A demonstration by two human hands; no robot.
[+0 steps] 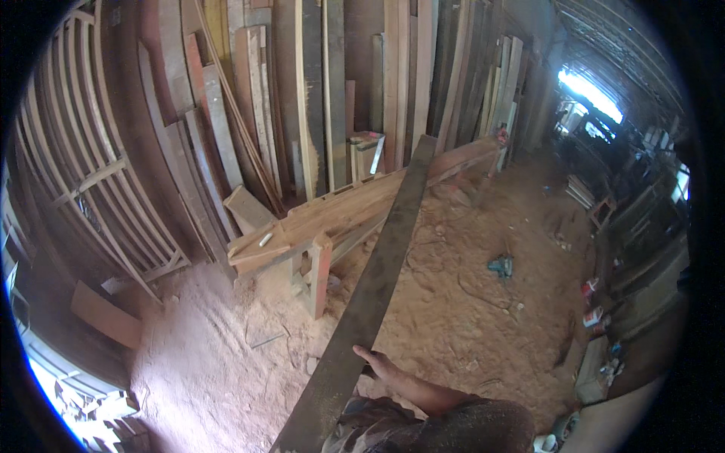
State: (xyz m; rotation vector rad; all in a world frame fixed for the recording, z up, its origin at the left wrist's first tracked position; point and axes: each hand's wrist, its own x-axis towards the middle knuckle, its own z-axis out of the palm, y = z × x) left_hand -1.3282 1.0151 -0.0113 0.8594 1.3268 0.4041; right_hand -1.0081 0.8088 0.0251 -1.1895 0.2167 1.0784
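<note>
A long dark wooden plank point(384, 279) runs from the lower edge of the view up to the workbench. Its far part lies across the bench top, and its near end is cut off by the picture's edge. My right hand point(375, 362) grips the plank's right edge near my body, thumb on the upper face, the other fingers mostly hidden at the side and beneath. The low wooden workbench point(340, 202) carries a small white stick-like piece point(265, 239) at its left end. My left hand is not in view.
Many boards point(400, 83) lean against the wall behind the bench. A slatted wooden frame point(83, 136) stands at left. On the dusty floor point(468, 325) lie a teal power tool point(500, 265) and a cord. Cans point(593, 317) and timber line the right side.
</note>
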